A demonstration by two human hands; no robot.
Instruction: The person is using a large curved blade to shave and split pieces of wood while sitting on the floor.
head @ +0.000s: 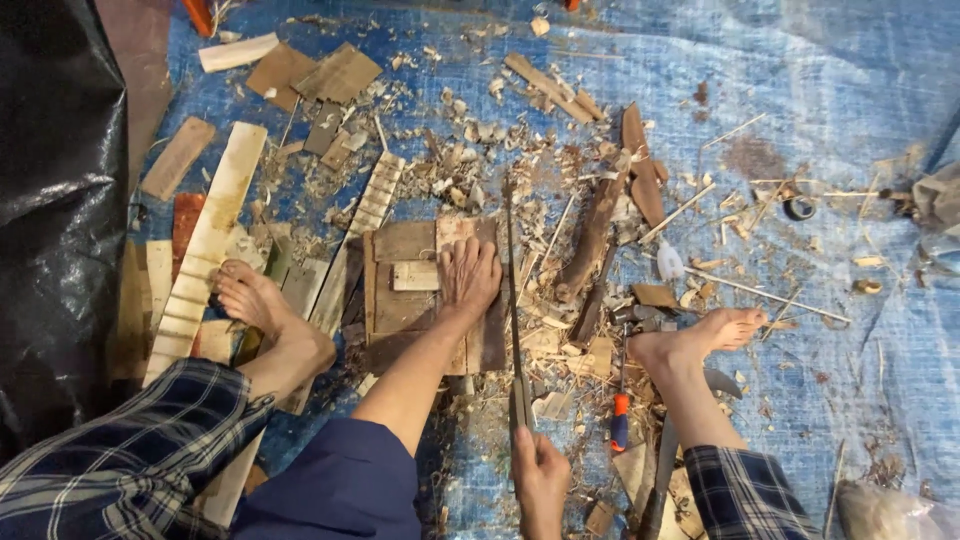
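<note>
My left hand (468, 272) lies flat, fingers spread, on a small wooden work board (400, 300) on the ground. A pale little wood block (414, 276) sits on that board just left of my fingers. My right hand (540, 472) grips the near end of a long thin blade-like strip (512, 300) that runs straight away from me along the board's right edge. Both of my bare feet rest on the ground, one on a plank at the left (262, 300), one at the right (700, 335).
Wood shavings, chips and offcuts cover a blue tarp (800, 90). A long pale plank (205, 250) lies at the left, a notched strip (375, 195) beside it. An orange-handled tool (620, 420) lies by my right foot. Black plastic sheeting (55, 180) bounds the left side.
</note>
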